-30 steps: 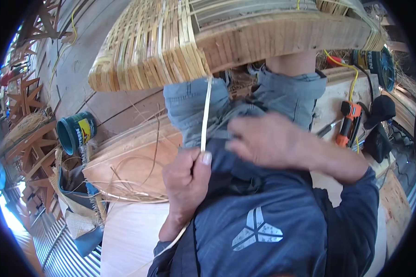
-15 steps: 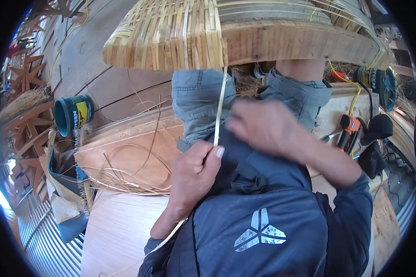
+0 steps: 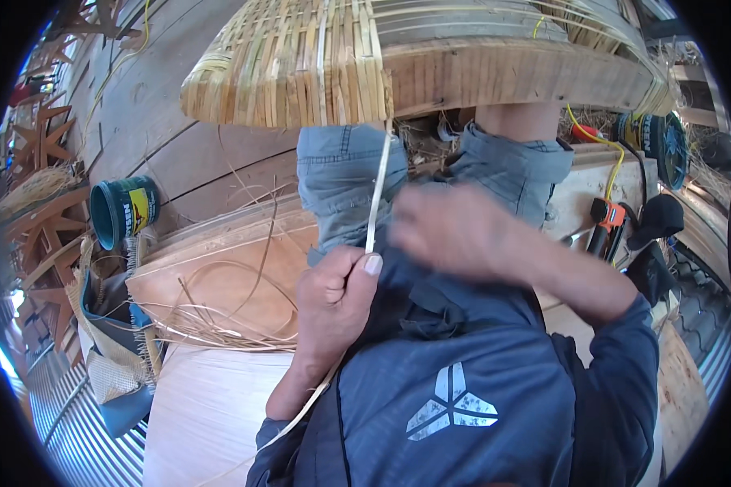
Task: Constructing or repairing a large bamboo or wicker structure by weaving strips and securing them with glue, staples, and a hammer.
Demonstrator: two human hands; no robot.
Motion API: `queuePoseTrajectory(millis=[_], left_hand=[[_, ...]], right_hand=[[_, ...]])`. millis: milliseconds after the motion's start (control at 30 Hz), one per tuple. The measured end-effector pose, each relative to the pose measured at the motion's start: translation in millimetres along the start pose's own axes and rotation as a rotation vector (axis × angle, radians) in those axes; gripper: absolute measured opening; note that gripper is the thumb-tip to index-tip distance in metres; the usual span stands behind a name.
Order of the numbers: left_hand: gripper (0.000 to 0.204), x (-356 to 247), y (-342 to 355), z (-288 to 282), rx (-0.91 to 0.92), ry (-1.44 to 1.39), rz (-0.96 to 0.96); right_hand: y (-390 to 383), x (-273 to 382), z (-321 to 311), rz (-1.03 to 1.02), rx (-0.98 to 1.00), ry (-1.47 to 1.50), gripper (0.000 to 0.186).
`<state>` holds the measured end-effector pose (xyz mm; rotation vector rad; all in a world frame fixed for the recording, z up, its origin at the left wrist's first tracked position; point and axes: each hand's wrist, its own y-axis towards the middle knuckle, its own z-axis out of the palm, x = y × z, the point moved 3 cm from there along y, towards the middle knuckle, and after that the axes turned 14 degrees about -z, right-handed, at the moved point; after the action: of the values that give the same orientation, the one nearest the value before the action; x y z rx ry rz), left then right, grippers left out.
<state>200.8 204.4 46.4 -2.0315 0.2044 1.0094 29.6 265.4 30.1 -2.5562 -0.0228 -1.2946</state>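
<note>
A pale rattan strip [image 3: 377,195] runs taut from the lower edge of a woven seat [image 3: 276,77] down to my left hand [image 3: 333,296]. My left fist is closed round it, thumb uppermost, and its loose tail trails along my left forearm. My right hand [image 3: 451,231] is just right of the strip, above my lap. Motion smears its fingers, so whether they touch or hold anything is unclear. Tight strips wrap the left part of the wooden frame bar [image 3: 516,75]; toward the right the bar is bare wood, with thin strands stretched behind it.
Loose rattan strands [image 3: 219,325] lie on a wooden board [image 3: 219,288] to my left. A dark green bucket [image 3: 124,211] lies tipped beyond them, near a cloth bag [image 3: 122,349]. At right are an orange-and-black power tool [image 3: 607,219], a yellow cord [image 3: 624,166] and another bucket [image 3: 672,150].
My right hand has shifted slightly left and down, still blurred. My left hand keeps its grip on the strip, and the view has shifted a little.
</note>
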Motion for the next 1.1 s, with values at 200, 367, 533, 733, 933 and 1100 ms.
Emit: queuePoseTrajectory(millis=[200, 367, 533, 733, 933, 1100], left_hand=[[0.017, 0, -3, -3, 0.045, -0.084, -0.046], [0.017, 0, 0, -1, 0.003, 0.040, -0.009], [0.016, 4, 1, 1, 0.064, -0.111, -0.107], [0.016, -3, 3, -2, 0.013, -0.031, -0.019], [0.016, -3, 2, 1, 0.015, -0.034, -0.079], [0.017, -4, 3, 0, 0.045, 0.056, 0.019]], right_hand=[[-5, 16, -10, -0.090, 0.062, 0.041, 0.037], [11, -27, -16, 0.028, -0.117, -0.052, 0.032], [6, -6, 3, -0.030, 0.044, -0.073, 0.032], [-2, 14, -10, -0.122, 0.151, 0.090, 0.033], [10, -30, -25, 0.084, -0.178, -0.050, 0.034], [15, -47, -21, 0.150, -0.150, -0.129, 0.030]])
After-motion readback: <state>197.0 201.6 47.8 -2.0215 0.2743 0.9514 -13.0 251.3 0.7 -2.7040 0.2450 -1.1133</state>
